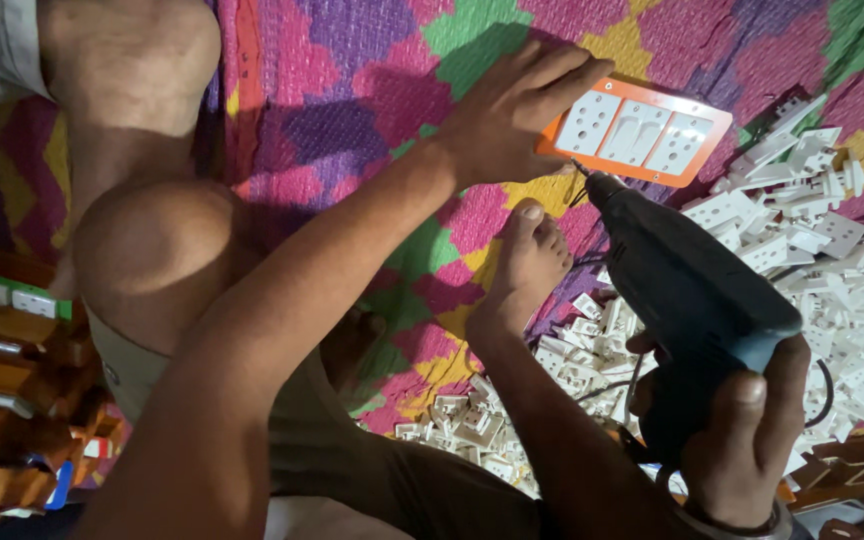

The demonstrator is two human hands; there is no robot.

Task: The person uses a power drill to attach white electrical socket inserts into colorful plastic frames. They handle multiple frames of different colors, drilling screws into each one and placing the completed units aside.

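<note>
My left hand [512,110] presses on the left end of an orange switch plate [642,130] with white switches, which lies on a colourful woven mat [352,90]. My right hand [742,440] grips the handle of a dark blue-grey electric drill [692,300]. The drill's bit points up and left, and its tip meets the near edge of the plate close to my left fingers. A bare foot [527,260] rests on the mat just below the plate, between my two arms.
A heap of small white plastic switch parts [812,230] spreads over the mat on the right and under the drill. Several stacked switch boards [2,400] stand at the left edge. A bent knee [152,250] fills the left middle.
</note>
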